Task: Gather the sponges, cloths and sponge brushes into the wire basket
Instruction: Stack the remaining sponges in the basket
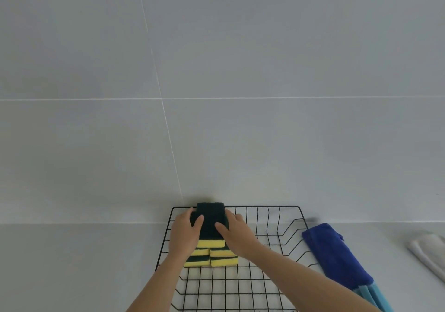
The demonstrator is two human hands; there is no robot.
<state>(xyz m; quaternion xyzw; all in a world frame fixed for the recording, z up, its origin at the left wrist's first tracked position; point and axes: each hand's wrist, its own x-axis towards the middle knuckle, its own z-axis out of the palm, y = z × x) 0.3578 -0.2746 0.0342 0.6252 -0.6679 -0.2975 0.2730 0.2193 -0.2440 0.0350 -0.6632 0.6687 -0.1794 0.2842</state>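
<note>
Two hands meet inside the wire basket [265, 207] on a pale counter [72, 263]. Beyond its bare near grid, the left hand [184, 233] and right hand [237, 235] clasp a stack of sponges [212, 254] from either side, thumbs laid on the dark scouring top and fingers wrapped down the flanks. The yellow-and-green stack stands towards the basket's far left corner, its top pad rising above the rim. The step in hand looks to be seating the stack: press evenly from both sides, square the lower pairs so none slides out, then release both hands together. Just outside the right wall lies a folded blue cloth [334, 251], not yet gathered. Paler blue strips [375, 295] show at its near end, possibly sponge brushes, though the frame edge cuts them off. A white item [428, 251] lies farther right. Behind everything rises a grey tiled wall [240, 70].
</note>
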